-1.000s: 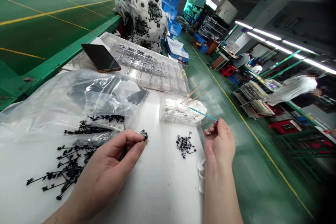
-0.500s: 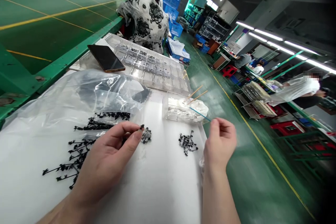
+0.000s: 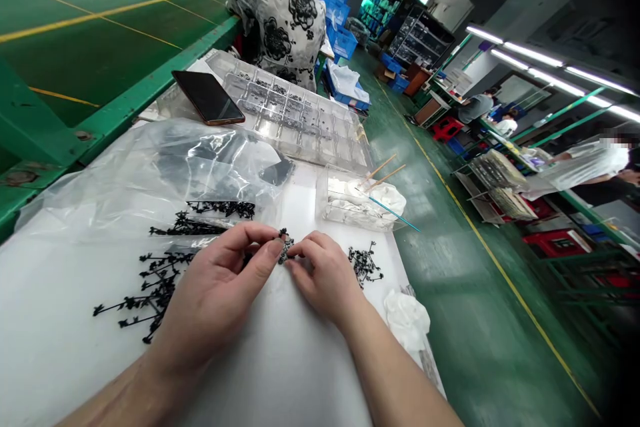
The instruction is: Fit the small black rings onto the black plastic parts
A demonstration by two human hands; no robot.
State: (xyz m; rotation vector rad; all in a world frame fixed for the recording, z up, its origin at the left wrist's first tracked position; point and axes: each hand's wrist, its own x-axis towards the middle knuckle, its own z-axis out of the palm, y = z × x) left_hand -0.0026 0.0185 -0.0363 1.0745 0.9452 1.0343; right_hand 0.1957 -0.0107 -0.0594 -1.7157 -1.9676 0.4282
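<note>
Both hands meet over a white sheet-covered bench (image 3: 65,353). My left hand (image 3: 215,287) and my right hand (image 3: 320,273) pinch a small cluster of black molded parts (image 3: 285,245) between their fingertips, partly hiding it. Black plastic sprues with small parts (image 3: 155,287) lie just left of my left hand. Another black sprue bunch (image 3: 365,265) lies right of my right hand. A blue-tipped stick (image 3: 395,215) rests in a clear box of white cloth (image 3: 360,200), out of reach of my fingers.
A clear compartment tray of small parts (image 3: 290,120) and a black phone (image 3: 207,97) lie beyond a crumpled plastic bag (image 3: 150,173). Wooden sticks (image 3: 385,173) jut from the box. A white cloth (image 3: 407,320) sits at the bench's right edge. A co-worker (image 3: 280,20) sits beyond.
My right hand has let go of the blue-tipped stick, which now lies in the box, and has moved left to the black cluster. Both hands now hold that cluster together.
</note>
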